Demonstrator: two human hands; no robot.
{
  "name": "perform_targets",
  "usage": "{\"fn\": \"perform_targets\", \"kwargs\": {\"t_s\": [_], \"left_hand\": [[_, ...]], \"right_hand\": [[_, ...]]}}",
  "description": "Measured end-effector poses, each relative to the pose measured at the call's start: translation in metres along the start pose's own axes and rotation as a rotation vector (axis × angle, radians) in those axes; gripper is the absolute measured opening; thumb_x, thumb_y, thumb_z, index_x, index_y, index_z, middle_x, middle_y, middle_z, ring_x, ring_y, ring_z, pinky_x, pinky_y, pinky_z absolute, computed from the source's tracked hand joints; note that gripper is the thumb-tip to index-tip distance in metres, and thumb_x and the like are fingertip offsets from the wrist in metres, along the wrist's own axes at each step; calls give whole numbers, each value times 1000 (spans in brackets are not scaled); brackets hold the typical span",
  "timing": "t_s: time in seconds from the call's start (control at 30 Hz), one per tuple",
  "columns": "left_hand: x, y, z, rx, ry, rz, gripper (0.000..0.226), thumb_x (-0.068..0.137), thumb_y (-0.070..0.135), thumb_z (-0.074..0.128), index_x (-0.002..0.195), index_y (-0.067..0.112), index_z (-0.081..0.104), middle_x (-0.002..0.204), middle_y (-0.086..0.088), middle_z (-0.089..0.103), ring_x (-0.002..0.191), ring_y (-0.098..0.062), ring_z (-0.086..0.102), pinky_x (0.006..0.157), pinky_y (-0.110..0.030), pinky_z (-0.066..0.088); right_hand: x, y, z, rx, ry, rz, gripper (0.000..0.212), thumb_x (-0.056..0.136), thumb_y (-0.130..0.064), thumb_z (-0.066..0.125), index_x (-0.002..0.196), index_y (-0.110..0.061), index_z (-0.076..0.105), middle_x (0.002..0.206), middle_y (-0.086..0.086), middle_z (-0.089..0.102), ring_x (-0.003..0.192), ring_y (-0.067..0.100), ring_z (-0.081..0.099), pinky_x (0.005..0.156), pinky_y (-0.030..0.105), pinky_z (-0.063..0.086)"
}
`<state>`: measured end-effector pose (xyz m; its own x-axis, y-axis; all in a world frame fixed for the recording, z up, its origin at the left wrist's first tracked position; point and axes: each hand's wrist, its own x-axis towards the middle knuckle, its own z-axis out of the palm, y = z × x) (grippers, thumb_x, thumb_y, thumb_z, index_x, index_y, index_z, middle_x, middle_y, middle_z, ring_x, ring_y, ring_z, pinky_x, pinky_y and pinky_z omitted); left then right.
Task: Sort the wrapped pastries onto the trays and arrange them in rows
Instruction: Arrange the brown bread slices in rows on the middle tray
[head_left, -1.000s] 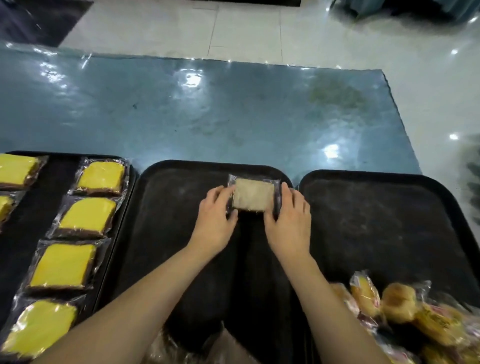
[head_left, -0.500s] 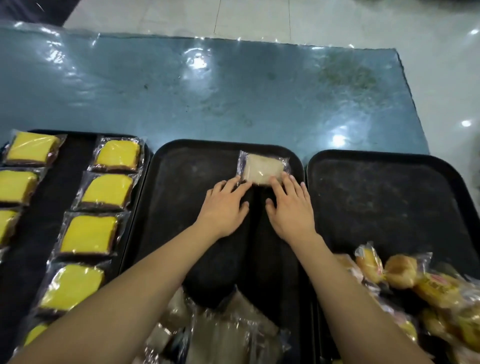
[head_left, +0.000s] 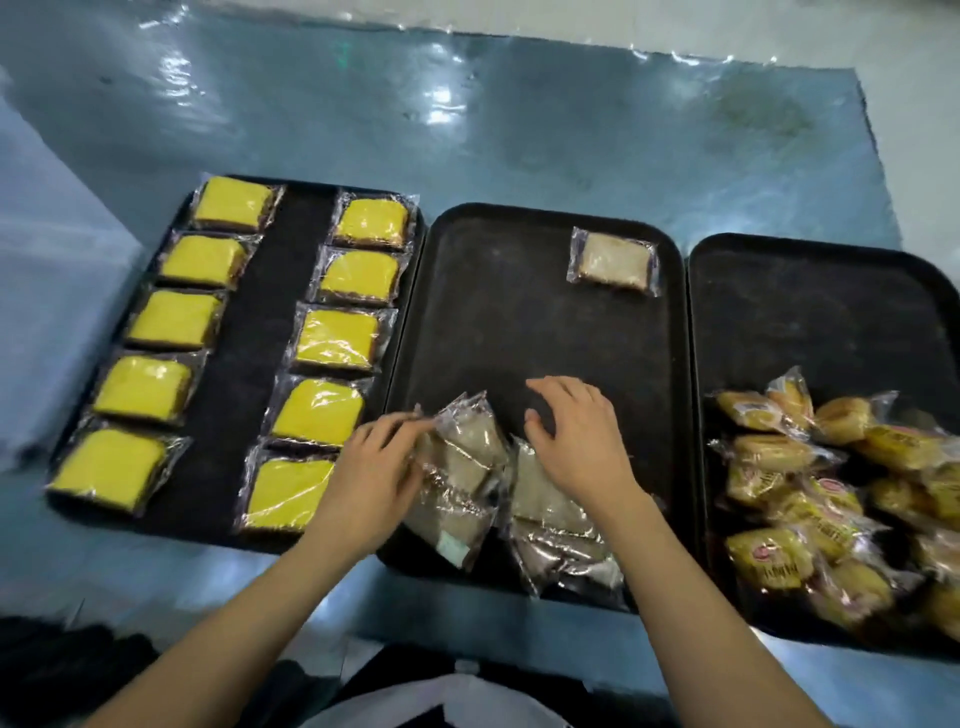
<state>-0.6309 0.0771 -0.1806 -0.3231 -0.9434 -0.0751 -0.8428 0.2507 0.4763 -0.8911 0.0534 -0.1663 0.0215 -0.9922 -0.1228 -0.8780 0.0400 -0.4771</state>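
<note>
A single wrapped brown pastry (head_left: 613, 260) lies flat at the far right corner of the middle black tray (head_left: 519, 322). A loose pile of several brown wrapped pastries (head_left: 550, 525) sits at that tray's near edge. My left hand (head_left: 374, 467) pinches the wrapper edge of the top left pastry of the pile (head_left: 467, 431), which is tilted up. My right hand (head_left: 576, 436) hovers over the pile's right side with its fingers spread and relaxed, holding nothing.
The left tray (head_left: 291, 312) holds two columns of yellow-topped wrapped cakes (head_left: 337, 338) with a bare strip between them. The right tray (head_left: 821, 312) has a heap of wrapped golden buns (head_left: 800, 493) at its near end. The trays stand on a blue plastic-covered table (head_left: 519, 130).
Both hands let go of the single brown pastry at the far corner and drew back to the pile at the near edge. My left hand has taken hold of a wrapper there.
</note>
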Motion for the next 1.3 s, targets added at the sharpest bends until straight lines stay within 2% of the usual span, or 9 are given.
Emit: {"fn": "perform_targets", "kwargs": {"t_s": [0.23,0.4,0.57,0.73,0.83,0.9,1.0,1.17,1.3], "left_hand": [[-54,-12,12,-24,-47,-27,81,84,49,67,154,30,31,137,1,54,121,-23,49,103,-41,43],[-52,-19,20,8,-44,-65,78,87,32,72,152,35,29,122,2,61,100,-23,52,90,-38,46],[-53,-11,17,-92,38,-82,74,87,23,71,149,38,32,122,6,58,99,-19,49,91,-36,45],[-40,20,-19,-197,282,-40,62,90,38,66,146,29,41,134,1,44,118,-20,47,103,-36,43],[-30,49,-37,-224,124,-4,67,83,58,62,143,36,41,132,10,42,116,-15,45,100,-36,44],[-23,60,-39,-335,71,-43,72,79,51,69,143,40,38,131,14,43,116,-9,48,97,-32,46],[-6,55,-42,-585,202,-123,48,90,19,67,131,39,52,121,19,60,109,-1,59,94,-34,52],[29,35,-52,-1197,229,-517,25,97,16,64,121,22,65,109,-2,75,105,-26,70,95,-57,53],[55,50,-54,-1511,167,-603,16,99,7,54,107,13,66,99,-8,74,91,-25,71,74,-44,61]], "right_hand": [[-42,-42,11,-73,-108,-142,20,94,-41,60,109,-30,68,113,-11,59,110,19,50,101,36,34],[-58,-49,12,-234,-278,-246,39,84,-69,57,105,-37,67,119,-11,50,119,16,41,110,37,21],[-59,-61,16,-331,-260,-269,31,84,-58,66,102,-33,71,125,-9,49,123,18,41,110,38,20],[-50,-77,-9,264,-130,128,19,84,-42,75,86,-30,61,83,-11,65,74,7,61,74,32,54],[-38,-89,-18,544,-42,263,19,83,-36,80,83,-24,65,71,-6,69,63,5,62,68,32,56],[-30,-97,-22,731,-30,270,19,90,-39,74,84,-21,71,76,-2,74,72,12,70,72,37,60],[-24,-100,-30,935,-43,273,29,102,-38,57,93,-18,77,85,0,77,82,13,72,74,24,56],[-8,-72,-29,659,6,361,24,98,-42,61,118,-29,64,103,-13,69,94,0,63,87,27,52],[5,-66,-20,918,-161,380,34,97,-31,69,128,-31,57,98,-1,75,89,20,73,82,38,61]]}}
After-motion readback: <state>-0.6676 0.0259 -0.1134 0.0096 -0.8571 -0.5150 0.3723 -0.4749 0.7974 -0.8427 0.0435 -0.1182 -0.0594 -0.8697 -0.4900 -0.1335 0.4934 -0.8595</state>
